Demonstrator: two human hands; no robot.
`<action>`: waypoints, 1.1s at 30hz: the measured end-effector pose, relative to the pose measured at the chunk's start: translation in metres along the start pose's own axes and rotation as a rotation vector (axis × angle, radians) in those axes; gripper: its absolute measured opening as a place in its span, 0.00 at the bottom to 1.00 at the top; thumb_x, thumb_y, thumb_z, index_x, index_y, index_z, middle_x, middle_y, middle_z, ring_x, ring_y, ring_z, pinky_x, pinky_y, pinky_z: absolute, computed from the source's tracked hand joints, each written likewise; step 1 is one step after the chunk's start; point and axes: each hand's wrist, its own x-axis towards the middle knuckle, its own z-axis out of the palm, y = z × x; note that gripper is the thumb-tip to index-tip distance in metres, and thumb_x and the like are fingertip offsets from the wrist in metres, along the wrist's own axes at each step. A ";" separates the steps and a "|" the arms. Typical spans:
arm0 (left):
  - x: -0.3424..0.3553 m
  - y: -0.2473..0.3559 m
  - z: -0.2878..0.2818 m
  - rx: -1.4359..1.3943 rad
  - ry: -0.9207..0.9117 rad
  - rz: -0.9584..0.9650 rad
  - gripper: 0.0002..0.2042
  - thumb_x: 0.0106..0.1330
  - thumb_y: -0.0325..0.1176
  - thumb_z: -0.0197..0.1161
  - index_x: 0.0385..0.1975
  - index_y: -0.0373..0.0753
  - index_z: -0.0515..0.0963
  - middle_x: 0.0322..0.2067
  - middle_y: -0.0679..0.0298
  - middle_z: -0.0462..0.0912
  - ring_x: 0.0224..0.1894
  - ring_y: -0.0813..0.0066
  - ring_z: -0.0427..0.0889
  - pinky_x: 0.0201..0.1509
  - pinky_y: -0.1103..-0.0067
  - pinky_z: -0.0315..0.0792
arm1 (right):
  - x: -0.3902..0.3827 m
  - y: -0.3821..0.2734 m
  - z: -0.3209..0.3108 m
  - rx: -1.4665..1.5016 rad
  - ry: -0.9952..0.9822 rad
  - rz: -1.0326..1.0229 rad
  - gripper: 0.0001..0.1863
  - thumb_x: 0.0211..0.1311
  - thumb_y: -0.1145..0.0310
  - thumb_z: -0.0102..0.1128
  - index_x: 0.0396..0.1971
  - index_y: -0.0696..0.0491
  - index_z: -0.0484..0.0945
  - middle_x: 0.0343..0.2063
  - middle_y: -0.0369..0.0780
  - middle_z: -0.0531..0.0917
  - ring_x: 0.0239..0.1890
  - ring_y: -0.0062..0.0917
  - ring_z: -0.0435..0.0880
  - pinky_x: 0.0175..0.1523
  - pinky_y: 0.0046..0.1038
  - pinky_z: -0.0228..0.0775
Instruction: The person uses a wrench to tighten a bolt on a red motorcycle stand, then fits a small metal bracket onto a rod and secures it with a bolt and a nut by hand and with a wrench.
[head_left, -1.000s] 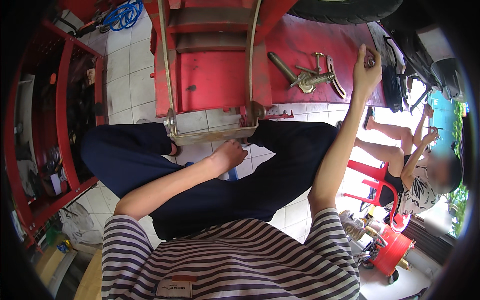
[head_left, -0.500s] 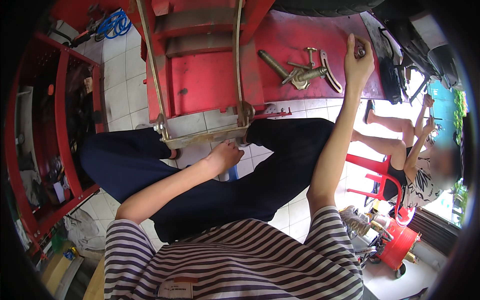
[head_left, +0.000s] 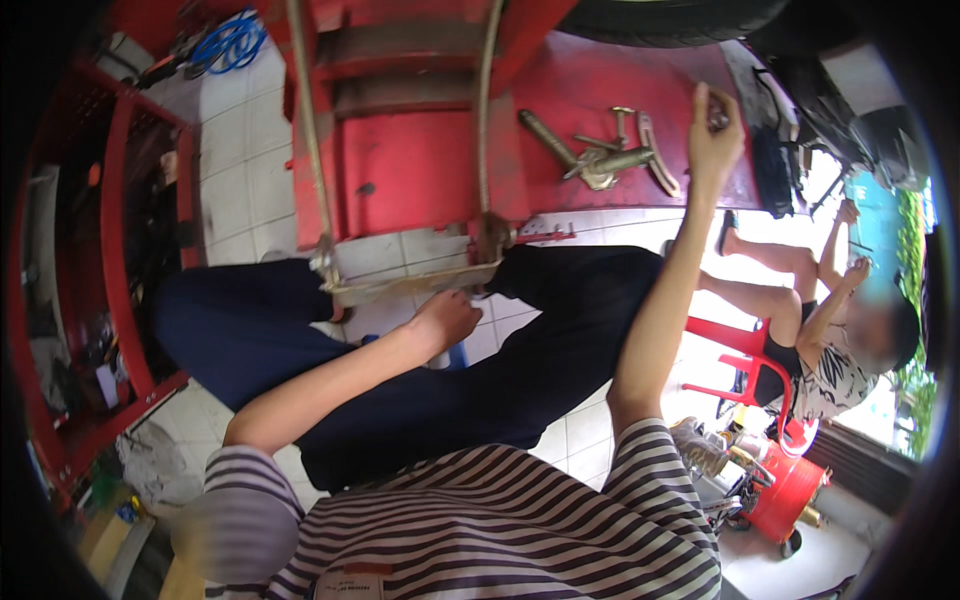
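Plainly, the right hand (head_left: 718, 135) was the nearer of the 2 to the loose metal lying on the red desk (head_left: 690, 80). Closest piece: a curved bracket (head_left: 657, 155), just left of that hand and a little nearer the body, its long axis running away from the wearer, far end tipped left. Beyond it, further left, lay a bolt assembly (head_left: 605, 170), its thick screw roughly crosswise, with a threaded rod (head_left: 545, 135) slanting from far left to near right.

Right grip: fingers curled about a small part (head_left: 718, 115), dark, too blurred to name. Thumb pointed straight away from the body along the left side; arm reached forward and right, wrist nearly in line, above the desk's right portion.

Left hand (head_left: 447, 322) sat low over the lap, well apart from the loose metal. Fingers were loosely bent, back of hand up, just on the near side of the frame's crossbar (head_left: 415, 285). Contact with the bar, or anything inside that grip: could not tell.
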 end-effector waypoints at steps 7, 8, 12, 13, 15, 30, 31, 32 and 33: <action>-0.002 -0.003 0.009 -0.086 0.051 0.004 0.10 0.62 0.32 0.58 0.42 0.41 0.77 0.35 0.64 0.82 0.45 0.67 0.81 0.53 0.72 0.70 | -0.001 -0.016 0.002 0.066 0.015 -0.019 0.12 0.65 0.61 0.64 0.37 0.54 0.83 0.29 0.44 0.81 0.28 0.30 0.79 0.36 0.29 0.72; -0.004 -0.004 0.007 -0.075 0.043 0.013 0.10 0.62 0.32 0.58 0.42 0.41 0.77 0.36 0.64 0.82 0.45 0.67 0.81 0.53 0.71 0.70 | -0.003 -0.020 0.001 0.072 -0.008 0.023 0.12 0.66 0.61 0.64 0.37 0.55 0.83 0.29 0.44 0.81 0.28 0.30 0.79 0.36 0.29 0.71; -0.004 -0.004 0.002 -0.040 0.017 0.026 0.10 0.62 0.31 0.58 0.43 0.41 0.76 0.36 0.63 0.82 0.44 0.67 0.81 0.53 0.71 0.69 | -0.003 -0.016 0.000 0.061 -0.006 -0.003 0.13 0.65 0.59 0.64 0.37 0.55 0.83 0.28 0.43 0.80 0.28 0.30 0.79 0.36 0.30 0.71; -0.004 -0.003 0.002 -0.034 0.012 0.025 0.10 0.62 0.31 0.58 0.43 0.41 0.76 0.37 0.63 0.82 0.44 0.67 0.81 0.54 0.71 0.69 | -0.003 -0.014 -0.001 0.062 -0.019 0.020 0.13 0.65 0.59 0.65 0.37 0.54 0.83 0.28 0.43 0.80 0.27 0.30 0.79 0.36 0.30 0.71; -0.005 -0.003 0.002 -0.047 -0.003 0.016 0.11 0.62 0.30 0.58 0.43 0.40 0.76 0.37 0.63 0.82 0.45 0.66 0.81 0.54 0.71 0.70 | -0.004 -0.017 -0.003 0.067 -0.050 0.059 0.13 0.63 0.58 0.66 0.36 0.53 0.83 0.28 0.43 0.80 0.27 0.31 0.78 0.36 0.31 0.71; -0.005 -0.003 0.005 -0.068 0.046 0.021 0.11 0.61 0.30 0.59 0.43 0.40 0.76 0.36 0.63 0.82 0.45 0.66 0.81 0.54 0.71 0.70 | -0.018 -0.008 0.017 -0.071 -0.622 0.107 0.16 0.51 0.59 0.76 0.38 0.50 0.89 0.23 0.42 0.85 0.28 0.31 0.85 0.40 0.31 0.74; -0.006 -0.003 0.005 -0.071 0.054 0.021 0.10 0.61 0.30 0.59 0.42 0.40 0.76 0.36 0.63 0.82 0.44 0.66 0.81 0.54 0.71 0.70 | -0.018 -0.008 0.017 -0.086 -0.596 0.100 0.15 0.51 0.59 0.76 0.36 0.50 0.89 0.23 0.43 0.86 0.28 0.31 0.85 0.39 0.31 0.74; -0.006 -0.003 0.003 -0.062 0.046 0.022 0.10 0.61 0.30 0.59 0.42 0.40 0.77 0.36 0.63 0.82 0.44 0.66 0.81 0.54 0.71 0.70 | -0.015 -0.009 0.017 -0.102 -0.566 0.086 0.14 0.51 0.59 0.76 0.35 0.51 0.89 0.23 0.44 0.86 0.28 0.31 0.86 0.39 0.31 0.74; -0.005 -0.003 0.002 -0.053 0.037 0.024 0.10 0.61 0.30 0.59 0.42 0.40 0.77 0.36 0.63 0.82 0.44 0.67 0.81 0.54 0.71 0.70 | -0.016 -0.009 0.016 -0.096 -0.548 0.093 0.14 0.50 0.59 0.76 0.34 0.50 0.89 0.24 0.43 0.86 0.29 0.33 0.86 0.39 0.32 0.74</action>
